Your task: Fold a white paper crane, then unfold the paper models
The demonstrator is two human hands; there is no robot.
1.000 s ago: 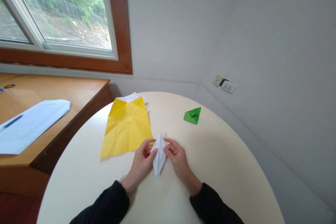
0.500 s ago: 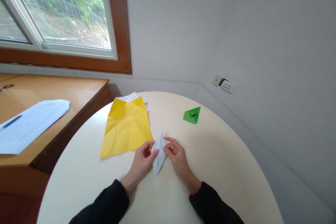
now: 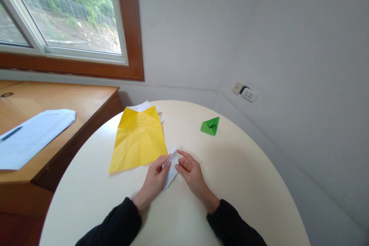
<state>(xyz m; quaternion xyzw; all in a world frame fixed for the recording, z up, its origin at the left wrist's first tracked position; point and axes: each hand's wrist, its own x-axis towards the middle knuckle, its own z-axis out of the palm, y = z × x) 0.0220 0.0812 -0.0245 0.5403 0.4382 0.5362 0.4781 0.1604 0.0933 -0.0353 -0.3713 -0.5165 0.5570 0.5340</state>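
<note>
Change: since the earlier frames the white folded paper (image 3: 170, 167) has swung anticlockwise and sits lower, its near tip now pointing towards 7 o'clock instead of straight down; both hands have closed in on it.
Meaning: judging by the tilt and the fingers bunched at its upper half, a crease is being worked near the top point.
Head view, left hand (image 3: 154, 180): fingers curled, thumb and forefinger pinched on the left edge of the white paper; its side rests on the table.
Head view, right hand (image 3: 192, 173): fingers bent loosely, fingertips (image 3: 178, 166) pressing the paper's right edge; it grips the paper lightly, not a full fist.
Paper's place: flat on the round cream table (image 3: 245, 184), between the two hands, at the centre of the tabletop and just touching the near corner of the yellow sheet (image 3: 138, 140), which lies at 11 o'clock from it.
Nearby: a green folded triangle (image 3: 210, 126) stands well apart at 1 o'clock; white sheets (image 3: 141, 106) peek from under the yellow one's far edge.
Further off: a wooden desk (image 3: 72, 102) at 9 o'clock carries a printed page (image 3: 31, 134); a wall socket (image 3: 246, 92) sits at 2 o'clock.
</note>
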